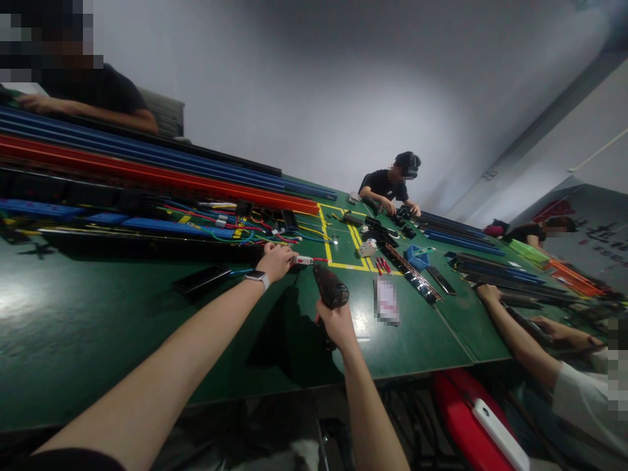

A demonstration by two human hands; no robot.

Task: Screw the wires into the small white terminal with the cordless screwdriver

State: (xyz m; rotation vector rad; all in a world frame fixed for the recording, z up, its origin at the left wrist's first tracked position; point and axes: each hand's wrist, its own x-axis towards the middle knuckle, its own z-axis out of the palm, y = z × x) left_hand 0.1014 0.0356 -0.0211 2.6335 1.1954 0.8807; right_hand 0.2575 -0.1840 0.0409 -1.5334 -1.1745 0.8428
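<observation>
Our left hand [277, 260] pinched a white connector [305, 260] on a red wire. It stuck out past the fingertips, just short of the yellow tape box [348, 266]. Our right hand [337, 324] was clenched round a black power tool [330, 288], nose up, near that box's closest corner.
</observation>
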